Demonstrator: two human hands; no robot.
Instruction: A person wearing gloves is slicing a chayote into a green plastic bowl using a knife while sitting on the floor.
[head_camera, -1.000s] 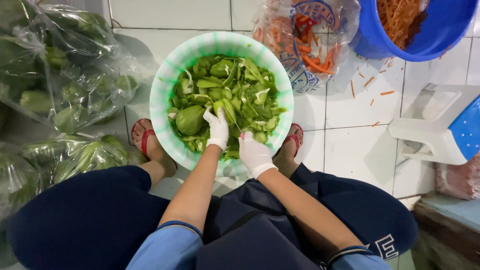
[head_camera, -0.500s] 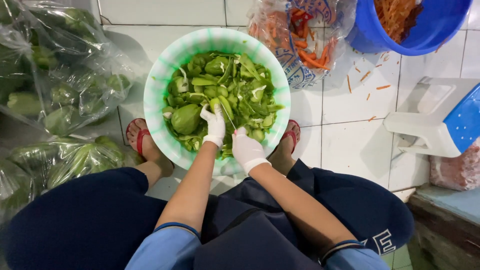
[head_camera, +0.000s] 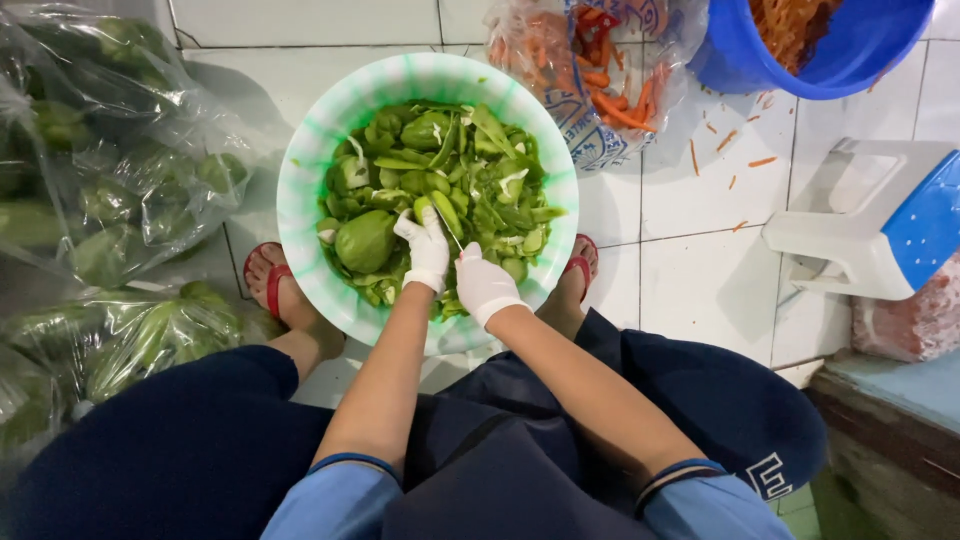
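Holding green piece (head_camera: 444, 212) over basin (head_camera: 300, 170), gloved hands (head_camera: 455, 265)

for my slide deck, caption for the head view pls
Gloved left hand and right hand cut a green piece over a bowl.

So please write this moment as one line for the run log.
left hand: on green piece | right hand: beside it, grip unclear | basin: green pieces

The person wore thin white gloves on the left hand (head_camera: 428, 250) and right hand (head_camera: 485, 285), light blue short sleeves (head_camera: 345, 490) edged with dark bands, a dark navy apron (head_camera: 490, 470), dark navy trousers (head_camera: 180, 450) with white lettering near one knee, and red sandals (head_camera: 272, 285).
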